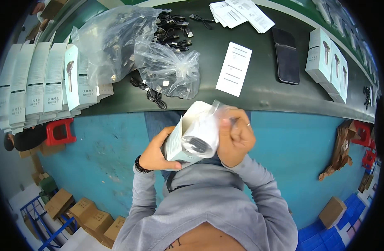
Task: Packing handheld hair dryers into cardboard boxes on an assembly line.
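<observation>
Our left grip (157, 151) and right grip (236, 137) hang just off the bench (263, 79) at six o'clock; cartons (37, 75) crowd ten, bagged USB cables (112, 46) eleven. Left clasps an open carton (174, 144); right, blurred, seems to pinch film (217, 108) around a white bundle (206, 127) at its mouth. Midway, we judge: bundle not fully inside, leaflet (234, 69) apart at one.

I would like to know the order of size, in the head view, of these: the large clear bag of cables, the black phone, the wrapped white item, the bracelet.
1. Large clear bag
2. Black phone and wrapped white item: too alike to rank; the item is nearer the camera
3. Bracelet
</observation>
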### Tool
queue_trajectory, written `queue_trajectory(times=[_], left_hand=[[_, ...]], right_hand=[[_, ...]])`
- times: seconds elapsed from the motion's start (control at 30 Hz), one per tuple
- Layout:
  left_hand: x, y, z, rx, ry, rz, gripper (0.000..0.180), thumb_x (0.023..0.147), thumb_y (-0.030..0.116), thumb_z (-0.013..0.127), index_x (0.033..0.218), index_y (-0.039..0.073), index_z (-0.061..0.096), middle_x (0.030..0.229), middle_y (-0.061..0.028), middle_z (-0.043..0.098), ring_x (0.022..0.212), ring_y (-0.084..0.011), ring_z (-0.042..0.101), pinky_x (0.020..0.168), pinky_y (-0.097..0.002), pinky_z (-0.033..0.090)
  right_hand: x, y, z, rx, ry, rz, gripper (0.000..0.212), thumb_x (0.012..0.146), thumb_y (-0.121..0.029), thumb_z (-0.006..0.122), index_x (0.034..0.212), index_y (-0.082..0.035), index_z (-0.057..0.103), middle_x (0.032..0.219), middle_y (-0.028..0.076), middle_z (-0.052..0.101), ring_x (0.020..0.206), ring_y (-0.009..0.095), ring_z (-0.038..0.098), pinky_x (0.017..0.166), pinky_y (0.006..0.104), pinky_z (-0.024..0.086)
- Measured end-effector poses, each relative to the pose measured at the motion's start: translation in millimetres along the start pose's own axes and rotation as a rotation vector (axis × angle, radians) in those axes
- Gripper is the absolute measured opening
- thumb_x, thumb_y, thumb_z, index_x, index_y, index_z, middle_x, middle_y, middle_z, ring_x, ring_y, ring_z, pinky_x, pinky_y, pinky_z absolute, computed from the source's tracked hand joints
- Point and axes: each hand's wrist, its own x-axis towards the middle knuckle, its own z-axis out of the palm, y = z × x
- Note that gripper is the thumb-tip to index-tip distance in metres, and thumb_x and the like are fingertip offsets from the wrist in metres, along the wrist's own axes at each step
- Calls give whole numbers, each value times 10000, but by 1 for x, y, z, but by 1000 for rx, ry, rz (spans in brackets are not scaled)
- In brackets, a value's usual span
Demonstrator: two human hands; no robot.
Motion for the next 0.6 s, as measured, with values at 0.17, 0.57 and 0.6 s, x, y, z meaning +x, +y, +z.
queue_trajectory(times=[0.17,0.57,0.6], left_hand=[[-10,-7,-3,-123,9,-69,861,645,330,826,1294,-27,388,1167,-88,517,1084,-161,487,948,-298,359],[-17,-6,0,-147,-114,-181,787,670,295,789,1279,-35,415,1146,-108,553,1051,-179,533,940,-315,387],[-17,-4,0,-143,-108,-174,777,670,282,790,1276,-35,421,1140,-111,556,1048,-178,535,936,-315,391]], right_hand=[[12,18,-9,-450,-261,-402,225,744,66,641,631,7,455,814,138,617,626,240,551,535,275,437],[36,13,-22,7,-1200,214,106,770,-62,642,862,-9,635,901,109,642,658,221,640,611,277,531],[29,12,-20,31,-1127,137,103,762,-72,645,846,-12,646,916,115,634,688,227,639,626,291,529]])
